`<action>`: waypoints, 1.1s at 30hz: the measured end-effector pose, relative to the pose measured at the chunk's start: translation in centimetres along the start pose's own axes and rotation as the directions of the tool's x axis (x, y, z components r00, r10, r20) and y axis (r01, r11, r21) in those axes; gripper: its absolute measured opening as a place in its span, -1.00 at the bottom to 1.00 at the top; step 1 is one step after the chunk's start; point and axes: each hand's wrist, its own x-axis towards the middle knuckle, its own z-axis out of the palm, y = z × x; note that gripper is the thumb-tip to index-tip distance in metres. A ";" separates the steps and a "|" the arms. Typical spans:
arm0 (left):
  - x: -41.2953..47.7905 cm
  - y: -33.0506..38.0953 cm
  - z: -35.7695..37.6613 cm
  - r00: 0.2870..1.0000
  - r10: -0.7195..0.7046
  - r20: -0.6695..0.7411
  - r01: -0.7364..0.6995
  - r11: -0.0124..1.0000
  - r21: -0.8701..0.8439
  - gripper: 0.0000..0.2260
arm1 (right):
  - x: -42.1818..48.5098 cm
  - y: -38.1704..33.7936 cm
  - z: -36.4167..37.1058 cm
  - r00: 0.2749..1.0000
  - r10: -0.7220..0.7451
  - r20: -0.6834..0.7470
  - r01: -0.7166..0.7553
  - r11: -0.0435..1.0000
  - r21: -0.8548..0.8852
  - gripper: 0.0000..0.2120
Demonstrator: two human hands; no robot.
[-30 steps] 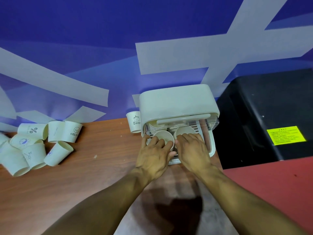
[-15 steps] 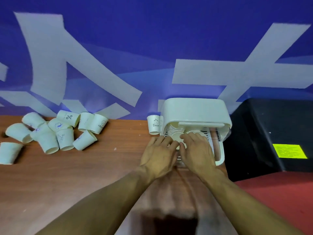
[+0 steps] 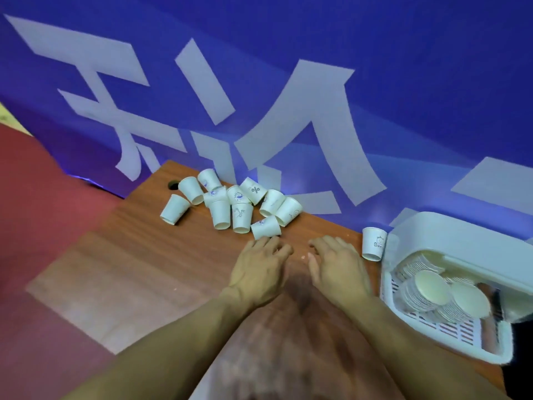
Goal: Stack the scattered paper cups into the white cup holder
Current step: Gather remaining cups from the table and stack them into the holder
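On the brown table (image 3: 144, 269), 2 hands lie side by side, and both hold nothing. The left hand (image 3: 261, 269) has loose fingers just beside the nearest cup (image 3: 266, 227) of a pile of paper cups (image 3: 230, 206). The right hand (image 3: 336, 267) is loose too. 1 cup (image 3: 373, 243) stands next to the white cup holder (image 3: 450, 241) on the right. 2 stacks of cups (image 3: 429, 287) lie inside it.

desk (image 3: 173, 255): brown wood, round hole (image 3: 173, 185) near far-left corner | wall (image 3: 403, 53): blue, large white strokes | floor (image 3: 43, 197): red, left of desk
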 end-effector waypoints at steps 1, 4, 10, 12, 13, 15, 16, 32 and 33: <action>-0.6 -1.8 -0.3 0.999 -0.042 0.010 0.042 0.999 0.004 -0.75 | 0.9 -1.5 0.7 1.000 -0.016 0.023 0.016 1.000 0.001 -0.76; -2.2 -7.3 -0.6 0.988 -0.156 0.016 0.156 0.988 -0.015 -0.72 | 3.6 -5.8 3.2 0.995 -0.057 0.080 0.057 0.998 0.002 -0.78; -2.6 -18.3 0.4 0.939 -0.343 0.007 0.341 0.933 -0.115 -0.73 | 9.7 -12.9 8.5 0.974 -0.103 0.201 0.094 0.994 0.057 -0.76; -1.9 -21.5 0.6 0.924 -0.382 0.004 0.379 0.914 -0.143 -0.76 | 12.0 -14.6 10.1 0.968 -0.108 0.227 0.097 0.994 0.058 -0.77; -1.5 -22.9 0.7 0.918 -0.397 0.002 0.392 0.906 -0.159 -0.77 | 13.3 -15.4 10.9 0.966 -0.105 0.237 0.094 0.994 0.061 -0.77; -0.6 -25.6 1.1 0.905 -0.425 0.013 0.419 0.886 -0.200 -0.78 | 15.7 -16.7 12.2 0.961 -0.080 0.265 0.068 0.996 0.057 -0.76; -0.1 -26.9 1.5 0.899 -0.437 0.025 0.432 0.876 -0.212 -0.78 | 16.9 -17.3 12.8 0.957 -0.060 0.285 0.048 0.998 0.051 -0.74; 4.7 -40.3 7.1 0.783 -0.518 0.344 0.599 0.777 -0.194 -0.56 | 26.3 -17.3 22.3 0.793 0.089 0.602 -0.049 0.995 -0.082 -0.41; 4.8 -40.5 7.4 0.784 -0.508 0.358 0.596 0.776 -0.205 -0.57 | 26.5 -17.3 22.7 0.780 0.084 0.620 -0.048 0.996 -0.074 -0.40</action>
